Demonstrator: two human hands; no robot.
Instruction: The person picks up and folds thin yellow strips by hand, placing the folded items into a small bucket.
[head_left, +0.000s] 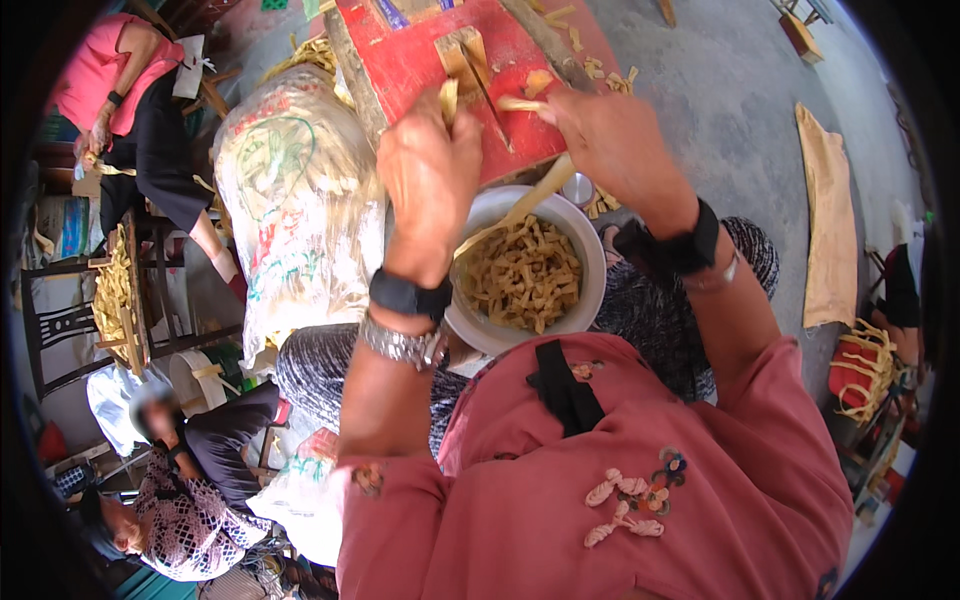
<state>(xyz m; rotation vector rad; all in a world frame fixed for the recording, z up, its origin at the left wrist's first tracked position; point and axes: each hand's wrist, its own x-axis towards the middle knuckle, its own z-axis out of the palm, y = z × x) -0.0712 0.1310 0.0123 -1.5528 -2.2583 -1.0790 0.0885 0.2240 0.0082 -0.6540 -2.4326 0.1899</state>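
My left hand (431, 161) is closed around a short pale-yellow dried strip (448, 103), its end sticking up past the fingers. On the other side, my right hand (619, 150) pinches another strip end (520, 104). A longer strip (541, 189) hangs from below that hand across the bowl; its upper end is hidden. Between my hands a thin upright blade (487, 96) is set in a wooden block (451, 58) on a red board (401, 71). Underneath, a white bowl (595, 300) holds many short cut pieces (529, 277).
A large plastic sack (300, 195) stands left of the board. A round metal lid (577, 190) and loose pieces lie beside the bowl. Two people (142, 82) sit at left. On the right floor lies a tan cloth or sack (826, 217), near a strip-filled red container (855, 371).
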